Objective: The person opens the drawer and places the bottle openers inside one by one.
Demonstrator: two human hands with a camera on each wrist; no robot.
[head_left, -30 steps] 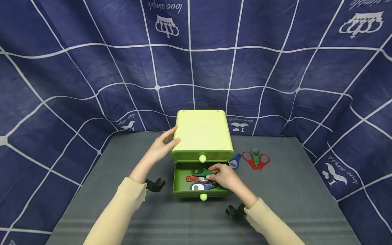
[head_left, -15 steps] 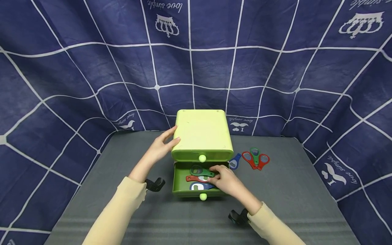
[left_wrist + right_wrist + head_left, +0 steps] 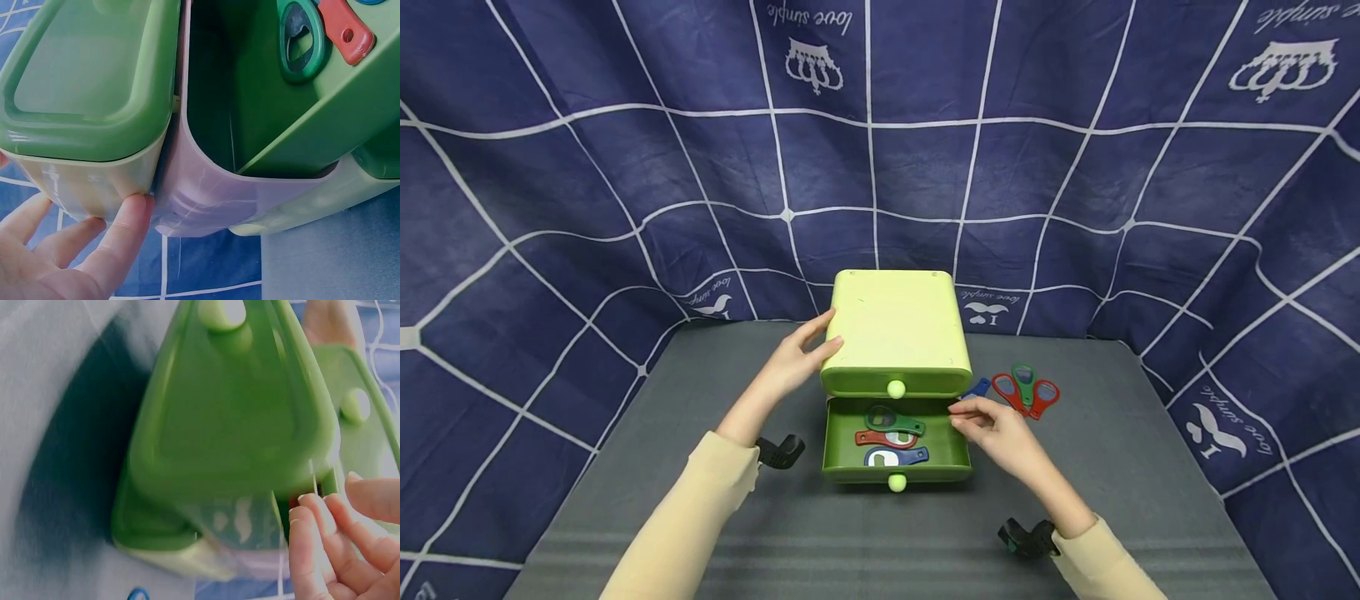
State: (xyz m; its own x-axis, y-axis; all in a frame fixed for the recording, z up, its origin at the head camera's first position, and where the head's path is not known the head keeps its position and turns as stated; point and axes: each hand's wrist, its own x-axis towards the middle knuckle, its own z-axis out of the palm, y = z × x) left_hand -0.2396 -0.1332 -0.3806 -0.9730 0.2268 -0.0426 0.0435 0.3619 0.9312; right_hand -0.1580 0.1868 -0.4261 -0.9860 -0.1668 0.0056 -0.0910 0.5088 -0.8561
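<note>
A small chest with a pale yellow-green top (image 3: 898,321) stands mid-table, its lower drawer (image 3: 850,477) pulled out. Inside lie a green bottle opener (image 3: 912,426), a red bottle opener (image 3: 870,437) and a blue bottle opener (image 3: 915,456), roughly in a column. My left hand (image 3: 788,363) rests against the chest's left side, thumb and fingers spread, as the left wrist view also shows. By the drawer's right wall is my right hand (image 3: 1003,435), its fingers fairly straight and holding nothing; in the right wrist view the thumb stands apart from the fingers (image 3: 337,544).
Right of the chest, on the grey table (image 3: 1105,467), lie several more openers: a blue one (image 3: 981,386) partly hidden by the chest, a green one (image 3: 1024,392) and red ones (image 3: 1040,406). The closed upper drawer has a round knob (image 3: 896,389). A blue curtain (image 3: 925,167) hangs behind.
My right hand has let go of the green bottle opener, left it in the drawer, and moved right to the drawer's right wall. My left hand has stayed on the chest.
</note>
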